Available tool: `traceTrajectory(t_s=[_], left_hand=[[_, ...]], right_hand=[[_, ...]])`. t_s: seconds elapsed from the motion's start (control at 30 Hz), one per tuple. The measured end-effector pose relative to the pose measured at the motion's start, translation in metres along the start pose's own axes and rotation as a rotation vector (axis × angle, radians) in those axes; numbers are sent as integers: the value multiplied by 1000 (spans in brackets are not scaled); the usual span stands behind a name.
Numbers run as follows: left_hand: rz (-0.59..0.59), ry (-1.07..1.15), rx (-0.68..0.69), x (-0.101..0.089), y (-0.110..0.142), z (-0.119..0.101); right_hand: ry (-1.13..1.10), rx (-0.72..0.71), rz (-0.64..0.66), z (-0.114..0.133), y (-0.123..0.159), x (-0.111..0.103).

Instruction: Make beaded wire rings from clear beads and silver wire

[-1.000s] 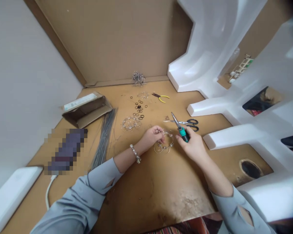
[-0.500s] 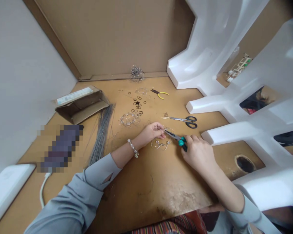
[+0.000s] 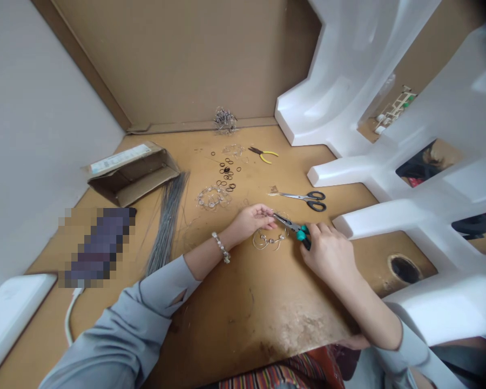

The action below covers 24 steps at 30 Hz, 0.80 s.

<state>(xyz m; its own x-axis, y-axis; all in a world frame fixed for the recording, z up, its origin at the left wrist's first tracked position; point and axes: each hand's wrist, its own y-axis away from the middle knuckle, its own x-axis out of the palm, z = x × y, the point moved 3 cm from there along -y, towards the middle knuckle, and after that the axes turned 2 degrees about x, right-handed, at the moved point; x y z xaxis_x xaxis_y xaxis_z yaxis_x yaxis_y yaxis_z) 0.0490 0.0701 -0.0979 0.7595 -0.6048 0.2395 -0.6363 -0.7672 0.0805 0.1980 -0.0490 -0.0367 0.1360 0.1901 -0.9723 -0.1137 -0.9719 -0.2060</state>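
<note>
- While the beaded wire ring (image 3: 271, 241) is pinched between closed fingertips of the left hand (image 3: 251, 222), teal-handled pliers (image 3: 295, 229) are clamped in the right hand's (image 3: 329, 251) curled fingers, tips held at the left fingertips.
- Scissors (image 3: 308, 200) are laid beyond the right fingers; black rings (image 3: 227, 175) are scattered beyond the left.

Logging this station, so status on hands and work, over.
Left hand pinching beaded wire ring. Right hand gripping green pliers, tips at ring. Scissors beyond, clear of both hands.

Workbench, small wire craft | table (image 3: 243, 292) | pliers (image 3: 263, 155) | scissors (image 3: 305, 199) | wires (image 3: 168, 227) | rings (image 3: 227, 175) | box (image 3: 132, 178)
</note>
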Motion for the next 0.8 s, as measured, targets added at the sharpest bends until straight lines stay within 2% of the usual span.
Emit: traceTrajectory(t_s=[0.23,0.53,0.67,0.8], left_hand=[[-2,-8,-15,2,1,-3],[24,-35,-37,2,3,-5],[67,-159,15,3,5,-6],[74,-300,66,2,6,-7]], right_hand=[[-14,-1,-33,-1,4,1],[-66,44,-11,-8,5,5],[-141,30,10,-12,5,9],[-119,3,14,-12,4,10]])
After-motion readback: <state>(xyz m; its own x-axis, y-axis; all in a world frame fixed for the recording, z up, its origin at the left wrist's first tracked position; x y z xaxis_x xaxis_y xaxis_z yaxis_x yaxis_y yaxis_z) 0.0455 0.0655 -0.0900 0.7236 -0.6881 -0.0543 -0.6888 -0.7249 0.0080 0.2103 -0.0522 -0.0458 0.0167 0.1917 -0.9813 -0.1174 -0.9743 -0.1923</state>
